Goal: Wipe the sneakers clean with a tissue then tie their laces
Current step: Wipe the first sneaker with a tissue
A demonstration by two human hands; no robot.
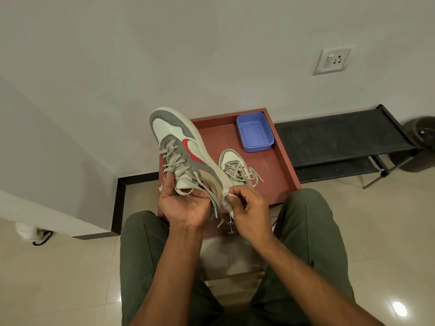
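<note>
Fingers of the right hand [249, 205] are curled in tight, pinching a small wad of white tissue [227, 200] and pressing it against the heel end of the raised sneaker [186, 161], so the wipe is on, right at the back edge of the sole. Just across from them, the left hand [186, 205] cradles the shoe from below at the collar, fingers wrapped up around the tongue side with loose laces [179, 168] spilling over the palm, a grip that looks meant to steady the shoe while the other hand rubs. The sneaker is held off the surface, its long axis running from the heel at the fingers up and away to the toe, which points toward the wall, sole edge turned to the right. Beyond the right fingers, the second sneaker [235, 167] sits on the red tray [286, 165], laces untied, toe also pointing away. Further out on that tray rests an empty blue tub [255, 132]. Tying, I'd judge, comes later
</note>
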